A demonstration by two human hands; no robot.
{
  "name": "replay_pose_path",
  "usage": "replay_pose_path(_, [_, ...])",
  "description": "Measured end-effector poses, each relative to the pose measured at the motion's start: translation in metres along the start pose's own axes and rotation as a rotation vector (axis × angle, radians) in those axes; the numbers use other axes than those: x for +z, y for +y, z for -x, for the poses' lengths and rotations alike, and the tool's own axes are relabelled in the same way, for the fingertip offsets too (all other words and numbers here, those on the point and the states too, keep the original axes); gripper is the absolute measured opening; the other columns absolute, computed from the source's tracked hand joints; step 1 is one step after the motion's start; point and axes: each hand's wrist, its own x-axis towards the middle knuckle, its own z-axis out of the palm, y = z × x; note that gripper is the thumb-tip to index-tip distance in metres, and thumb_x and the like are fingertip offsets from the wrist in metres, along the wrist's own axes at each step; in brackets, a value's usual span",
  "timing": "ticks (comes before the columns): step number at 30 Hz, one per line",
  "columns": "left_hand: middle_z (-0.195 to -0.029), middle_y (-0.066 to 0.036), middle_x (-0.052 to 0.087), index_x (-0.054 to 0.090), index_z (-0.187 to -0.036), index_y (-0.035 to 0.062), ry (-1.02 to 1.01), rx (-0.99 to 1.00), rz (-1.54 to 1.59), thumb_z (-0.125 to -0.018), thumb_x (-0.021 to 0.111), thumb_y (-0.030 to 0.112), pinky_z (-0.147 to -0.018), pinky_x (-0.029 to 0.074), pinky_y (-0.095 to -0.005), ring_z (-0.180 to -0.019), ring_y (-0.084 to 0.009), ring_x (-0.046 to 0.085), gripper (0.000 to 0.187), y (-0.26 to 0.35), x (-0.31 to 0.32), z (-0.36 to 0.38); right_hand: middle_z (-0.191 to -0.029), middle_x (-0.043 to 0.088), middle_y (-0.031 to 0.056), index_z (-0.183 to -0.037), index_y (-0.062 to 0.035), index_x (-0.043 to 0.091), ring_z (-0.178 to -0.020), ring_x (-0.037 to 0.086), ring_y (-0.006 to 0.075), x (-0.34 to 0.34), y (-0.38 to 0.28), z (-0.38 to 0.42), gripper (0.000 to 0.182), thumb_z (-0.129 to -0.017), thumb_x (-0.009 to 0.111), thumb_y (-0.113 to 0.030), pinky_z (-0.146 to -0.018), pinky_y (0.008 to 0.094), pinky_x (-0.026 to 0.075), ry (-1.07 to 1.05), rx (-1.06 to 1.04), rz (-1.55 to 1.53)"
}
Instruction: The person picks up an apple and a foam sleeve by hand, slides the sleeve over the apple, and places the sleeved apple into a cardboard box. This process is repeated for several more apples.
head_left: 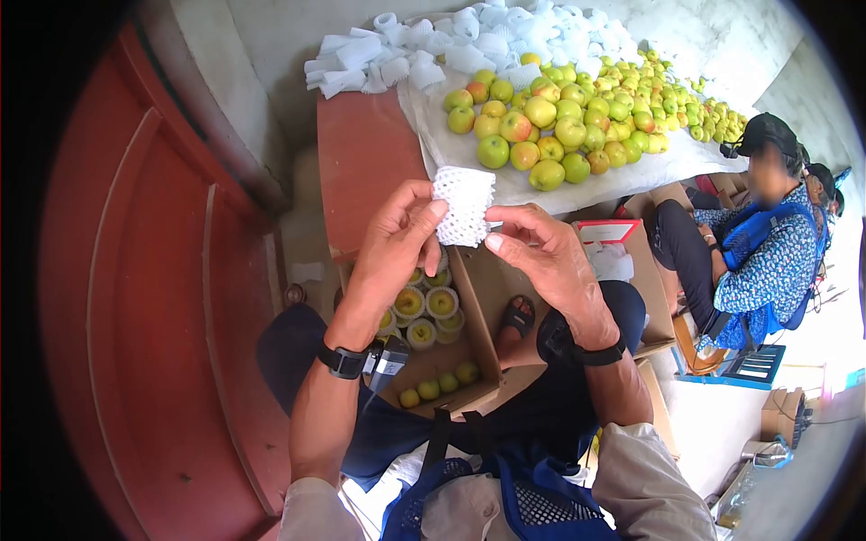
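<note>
White foam makes up the small net sleeve (464, 207) that I watch through the head camera, held up in front of the near edge of the table (365, 153). The fingers of the left hand (401, 230) pinch its left side, thumb across the front. The right hand (546, 252) has index finger and thumb at its right edge, tips apart; I cannot tell whether they grip it.

On the table I see a heap of green-yellow apples (559, 117), some blushed red, lying on a white sheet (532, 202), with a pile of foam sleeves (469, 41) behind them. Below the table's near edge sits a cardboard box (478, 316) holding wrapped apples (421, 316) and a row of bare ones (428, 389). Right of the table, a person (767, 239) in a dark cap sits.
</note>
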Motion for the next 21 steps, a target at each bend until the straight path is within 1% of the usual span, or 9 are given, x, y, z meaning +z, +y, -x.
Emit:
replay_pose_path(2, [-0.08,0.003,0.06,0.061,-0.114,0.0085,0.02,0.025,-0.1,-0.106,0.06,0.023,-0.046,0.035,-0.0202,-0.049,-0.0048,0.049,0.016,0.003,0.005,0.002,-0.102,0.064,0.0064,-0.126,-0.0026,0.068,-0.09,0.059,0.0116,-0.001,-0.003,-0.001,0.037,-0.094,0.075,-0.021,-0.078,0.0275,0.049,0.009,0.037,-0.047])
replay_pose_path(4, [-0.081,0.003,0.06,0.06,-0.114,0.0066,-0.013,0.062,-0.114,-0.107,0.059,0.021,-0.047,0.037,-0.0207,-0.05,-0.0045,0.049,0.016,-0.004,0.004,0.006,-0.089,0.064,0.0012,-0.124,-0.0003,0.068,-0.08,0.055,0.0073,0.004,-0.017,0.003,0.039,-0.094,0.076,-0.023,-0.071,0.024,0.045,0.03,0.146,-0.076])
replay_pose_path(5, [-0.081,0.002,0.061,0.06,-0.114,0.0047,-0.042,0.093,-0.131,-0.107,0.059,0.019,-0.048,0.039,-0.0211,-0.05,-0.0042,0.049,0.016,-0.008,0.004,0.006,-0.089,0.064,0.0012,-0.124,-0.0003,0.068,-0.08,0.055,0.0073,0.006,-0.017,0.003,0.039,-0.094,0.076,-0.023,-0.071,0.024,0.045,0.032,0.147,-0.075])
replay_pose_path(6, [-0.081,0.002,0.061,0.06,-0.114,0.0047,-0.042,0.092,-0.13,-0.107,0.059,0.019,-0.048,0.039,-0.0211,-0.05,-0.0042,0.049,0.016,-0.01,0.004,0.006,-0.086,0.063,-0.0024,-0.123,-0.0035,0.069,-0.074,0.051,0.0042,0.008,-0.017,0.003,0.034,-0.094,0.075,-0.022,-0.064,0.0215,0.038,0.039,0.171,-0.17])
replay_pose_path(7, [-0.087,-0.002,0.065,0.058,-0.116,0.0015,-0.082,0.074,-0.161,-0.107,0.058,0.016,-0.048,0.041,-0.0217,-0.051,-0.0052,0.051,0.018,-0.012,0.004,0.005,-0.084,0.063,-0.0059,-0.121,-0.0068,0.071,-0.067,0.046,0.0011,0.01,-0.016,0.002,0.029,-0.095,0.074,-0.02,-0.057,0.0189,0.03,0.045,0.195,-0.265])
replay_pose_path(10, [-0.101,-0.01,0.07,0.057,-0.122,-0.0026,-0.114,0.063,-0.165,-0.106,0.057,0.015,-0.051,0.045,-0.0235,-0.054,-0.0075,0.055,0.024,-0.016,0.007,0.008,-0.082,0.062,-0.006,-0.116,-0.0064,0.072,-0.064,0.045,0.0013,0.01,-0.006,0.004,0.025,-0.095,0.073,-0.02,-0.054,0.0187,0.027,0.102,0.241,-0.322])
replay_pose_path(14, [-0.12,-0.018,0.071,0.057,-0.133,-0.0034,-0.131,0.009,-0.172,-0.106,0.059,0.018,-0.059,0.05,-0.0269,-0.058,-0.0107,0.06,0.035,-0.005,0.005,0.013,-0.08,0.061,-0.0063,-0.115,-0.0059,0.071,-0.062,0.046,0.0019,0.006,-0.001,0.009,0.024,-0.095,0.071,-0.019,-0.053,0.019,0.026,0.053,0.267,-0.524])
replay_pose_path(17, [-0.112,-0.011,0.069,0.059,-0.134,-0.0006,-0.119,0.004,-0.204,-0.107,0.057,0.019,-0.059,0.051,-0.0247,-0.063,-0.0114,0.062,0.034,0.006,0.007,0.016,-0.082,0.063,-0.0032,-0.114,-0.0043,0.071,-0.061,0.048,0.0051,0.003,0.01,0.012,0.022,-0.095,0.068,-0.014,-0.053,0.0199,0.03,0.128,0.258,-0.502])
replay_pose_path(21, [-0.11,-0.01,0.069,0.06,-0.13,-0.001,-0.106,-0.033,-0.137,-0.104,0.063,0.016,-0.059,0.05,-0.024,-0.069,-0.0107,0.064,0.032,-0.012,0.002,0.01,-0.088,0.063,0.0003,-0.122,0.0001,0.066,-0.064,0.048,0.0079,0.007,0.01,0.015,0.035,-0.092,0.062,-0.016,-0.056,0.0235,0.034,0.084,0.222,-0.636])
